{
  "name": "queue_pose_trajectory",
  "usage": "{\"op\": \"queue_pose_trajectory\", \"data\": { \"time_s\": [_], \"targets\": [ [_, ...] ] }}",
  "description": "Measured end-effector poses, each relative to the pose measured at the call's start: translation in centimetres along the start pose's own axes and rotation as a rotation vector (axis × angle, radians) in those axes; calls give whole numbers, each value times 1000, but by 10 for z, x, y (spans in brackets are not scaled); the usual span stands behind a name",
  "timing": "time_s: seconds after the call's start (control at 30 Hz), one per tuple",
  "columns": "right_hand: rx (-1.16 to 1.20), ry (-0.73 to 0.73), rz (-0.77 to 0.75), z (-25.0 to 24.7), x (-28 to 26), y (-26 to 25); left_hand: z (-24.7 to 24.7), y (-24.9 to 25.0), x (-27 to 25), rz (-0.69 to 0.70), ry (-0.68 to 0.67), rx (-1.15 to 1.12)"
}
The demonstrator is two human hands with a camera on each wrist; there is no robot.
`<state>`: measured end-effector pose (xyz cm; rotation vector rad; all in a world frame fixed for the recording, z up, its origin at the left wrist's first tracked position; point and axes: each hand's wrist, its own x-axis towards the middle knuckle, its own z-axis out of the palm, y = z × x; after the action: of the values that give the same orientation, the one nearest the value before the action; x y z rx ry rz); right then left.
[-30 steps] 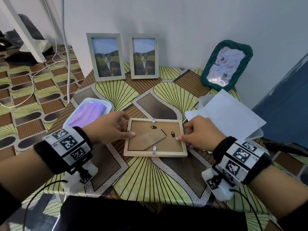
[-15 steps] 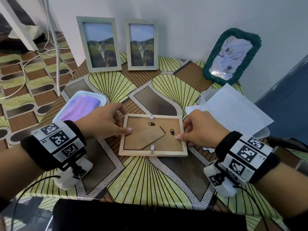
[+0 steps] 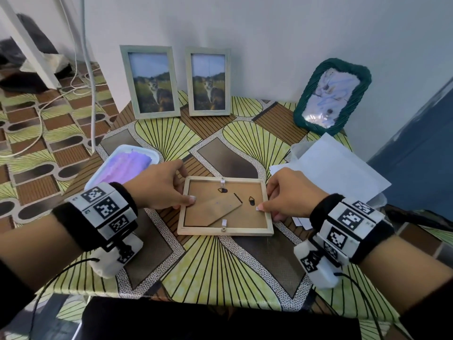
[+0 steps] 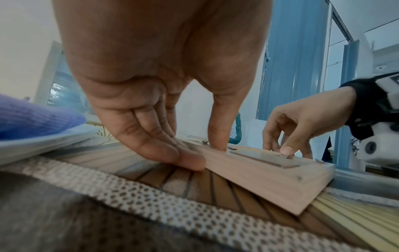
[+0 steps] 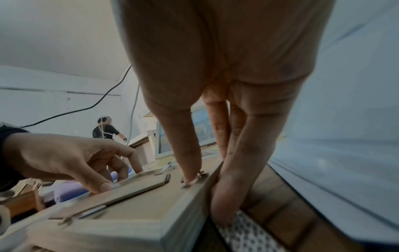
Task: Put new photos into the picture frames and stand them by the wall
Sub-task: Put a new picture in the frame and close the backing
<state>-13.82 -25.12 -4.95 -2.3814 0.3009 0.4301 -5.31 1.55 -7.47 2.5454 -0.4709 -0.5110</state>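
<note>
A light wooden picture frame [image 3: 225, 229] lies face down in the middle of the table, its brown backing board and folded stand up. My left hand [image 3: 171, 187] pinches its left rail, thumb on the backing, fingers against the outer side [image 4: 190, 162]. On the right rail my right hand [image 3: 272, 200] does the same, with the thumb on a small white tab [image 3: 257, 208] and the fingers [image 5: 224, 196] down the outside. Two grey-green frames [image 3: 150, 82] [image 3: 208, 82] with cat photos stand at the wall.
A green woven frame [image 3: 332, 96] leans on the wall at the back right. White sheets of paper [image 3: 331, 173] lie on a clear container right of the frame. A white tray [image 3: 154, 154] with a purple cloth sits to the left. Cables hang at the far left.
The head view shifted a little. Both hands stay at the frame's two sides, thumbs in the same spots, and the frame lies where it was.
</note>
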Motion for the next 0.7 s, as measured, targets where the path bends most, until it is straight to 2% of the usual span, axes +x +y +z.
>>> {"op": "queue_pose_trajectory", "data": {
  "time_s": [0.2, 0.27, 0.33, 0.4, 0.43, 0.5, 0.57, 0.7],
  "targets": [
    [249, 29, -57, 2, -25, 20, -8, 8, -6, -21, -47, 33],
    [253, 44, -71, 5, -36, 29, -10, 11, -12, -24, -30, 75],
    [194, 43, -71, 10, -48, 39, -11, 13, -21, 74, 62, 204],
    [154, 43, -69, 15, -56, 46, -10, 13, -30, 292, 119, 325],
    [126, 51, -85, 17, -58, 48, -9, 14, -35, 386, 85, 389],
    [37, 93, -142, 21, -57, 49, -4, 15, -41, 457, -45, 585],
    [-36, 142, -202, 24, -54, 46, 4, 15, -40, 437, -119, 764],
    [-102, 163, -259, 29, -47, 38, 13, 12, -34, 430, -174, 852]
  ]
}}
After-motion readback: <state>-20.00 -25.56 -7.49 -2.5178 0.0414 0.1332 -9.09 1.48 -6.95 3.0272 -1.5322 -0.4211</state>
